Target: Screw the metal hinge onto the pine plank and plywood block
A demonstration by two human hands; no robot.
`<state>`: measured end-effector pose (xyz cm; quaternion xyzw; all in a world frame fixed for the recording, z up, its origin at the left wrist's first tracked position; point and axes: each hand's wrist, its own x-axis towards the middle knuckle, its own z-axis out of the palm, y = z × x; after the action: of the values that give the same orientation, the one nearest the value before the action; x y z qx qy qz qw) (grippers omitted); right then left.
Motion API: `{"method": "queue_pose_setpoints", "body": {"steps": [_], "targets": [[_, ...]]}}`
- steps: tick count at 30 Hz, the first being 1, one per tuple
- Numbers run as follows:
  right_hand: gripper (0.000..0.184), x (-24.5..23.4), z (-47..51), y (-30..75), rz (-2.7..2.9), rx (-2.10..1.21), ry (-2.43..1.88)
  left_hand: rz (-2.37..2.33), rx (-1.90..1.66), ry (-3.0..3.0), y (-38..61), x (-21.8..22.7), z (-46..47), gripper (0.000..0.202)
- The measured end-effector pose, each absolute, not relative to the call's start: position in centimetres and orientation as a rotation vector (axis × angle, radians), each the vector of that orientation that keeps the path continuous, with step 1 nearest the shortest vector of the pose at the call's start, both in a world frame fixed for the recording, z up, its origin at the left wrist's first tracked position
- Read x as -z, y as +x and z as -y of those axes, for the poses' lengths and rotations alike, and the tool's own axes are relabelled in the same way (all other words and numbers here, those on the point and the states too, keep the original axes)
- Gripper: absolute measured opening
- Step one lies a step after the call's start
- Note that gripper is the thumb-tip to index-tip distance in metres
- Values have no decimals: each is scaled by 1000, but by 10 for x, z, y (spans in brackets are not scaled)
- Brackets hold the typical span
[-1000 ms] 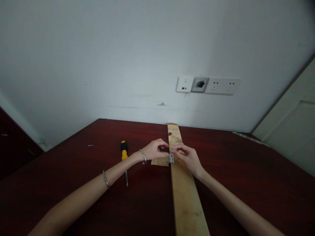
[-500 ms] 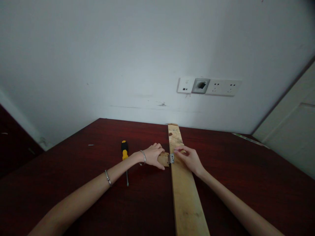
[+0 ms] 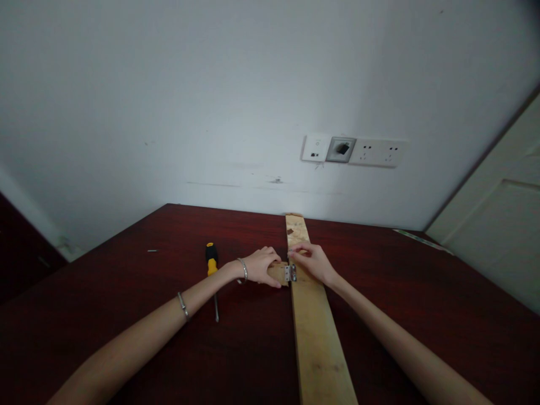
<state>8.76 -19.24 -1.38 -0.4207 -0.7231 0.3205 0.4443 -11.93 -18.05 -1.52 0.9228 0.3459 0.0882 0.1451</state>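
Hinge (image 3: 291,273) is being seen spanning block (image 3: 276,274) and plank (image 3: 324,351), one leaf over each. The block is being gripped by the left hand (image 3: 258,266), thumb and fingers curved around it. Over the plank, the right hand's (image 3: 313,262) fingertips are being held nearly together; whether anything is being pinched cannot be told. Placement appears done; fastening seems to be left, no use being made of the screwdriver (image 3: 212,266).

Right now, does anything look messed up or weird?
Yes: a dark smudge on the wall, above the table, stands out against the pale paint. The long board has a brown patch near its far end, darker than the wood around it.
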Motion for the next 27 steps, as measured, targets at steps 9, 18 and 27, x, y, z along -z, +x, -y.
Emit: {"method": "queue_pose_setpoints", "body": {"steps": [9,18,27], "targets": [[17,23,187,87,1865,-833,-991,-999,-237,2671,-118,13,182,65],[10,23,187,92,1945,-833,-941,-994,-204,2699,-116,10,185,63],[8,26,186,93,2043,-735,-911,-968,-249,2696,-116,12,183,64]]}}
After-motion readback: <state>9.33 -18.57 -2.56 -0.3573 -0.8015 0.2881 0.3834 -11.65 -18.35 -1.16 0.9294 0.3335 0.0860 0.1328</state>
